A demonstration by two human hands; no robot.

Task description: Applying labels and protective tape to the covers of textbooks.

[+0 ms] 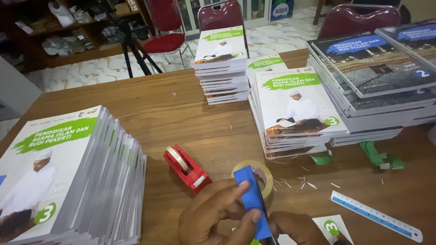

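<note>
At the bottom middle, my left hand pinches a narrow blue strip of card between thumb and fingers, holding it upright. My right hand sits just to its right at the lower end of the strip; what it grips is hidden. Directly behind the strip lies a roll of clear tape flat on the wooden table. A red tape dispenser rests to the left of the roll. A white booklet with a green circle lies under my right hand.
A tall slanted stack of white-and-green books fills the left. Two more white stacks and a dark-covered stack stand behind. A white ruler, green strips and paper scraps lie at right. Red chairs and a tripod stand beyond the table.
</note>
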